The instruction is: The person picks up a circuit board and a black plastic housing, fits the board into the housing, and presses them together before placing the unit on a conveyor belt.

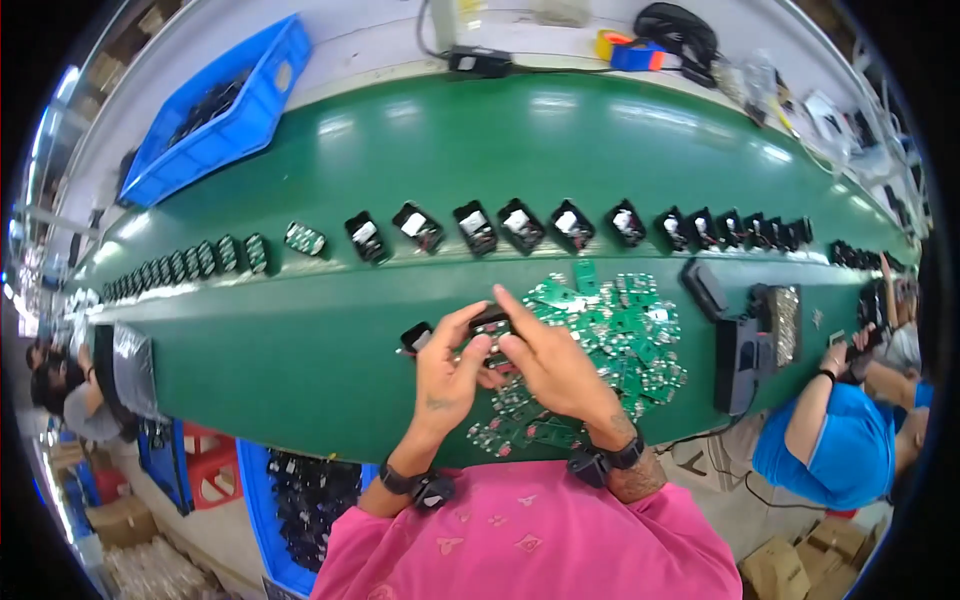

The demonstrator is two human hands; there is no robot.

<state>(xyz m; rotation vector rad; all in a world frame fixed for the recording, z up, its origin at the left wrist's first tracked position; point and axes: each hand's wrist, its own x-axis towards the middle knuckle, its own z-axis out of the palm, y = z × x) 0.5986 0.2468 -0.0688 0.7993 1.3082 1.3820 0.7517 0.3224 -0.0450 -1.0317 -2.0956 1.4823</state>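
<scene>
Both my hands hold one small black plastic housing over the green workbench. My left hand grips its left side, with the thumb pressed on top. My right hand closes on the other side, its thumb also pressing down and its index finger stretched along the far edge. Part of a circuit board seems to show under the thumbs, but the fingers hide most of it. Just left of my left hand lies another black housing. A loose heap of green circuit boards spreads beside and beneath my right hand.
Across the bench runs a row of black housings, with board-filled units at left. Right of the heap stand a dark grey device and a blue-shirted person. Blue crates stand at far left and below the bench.
</scene>
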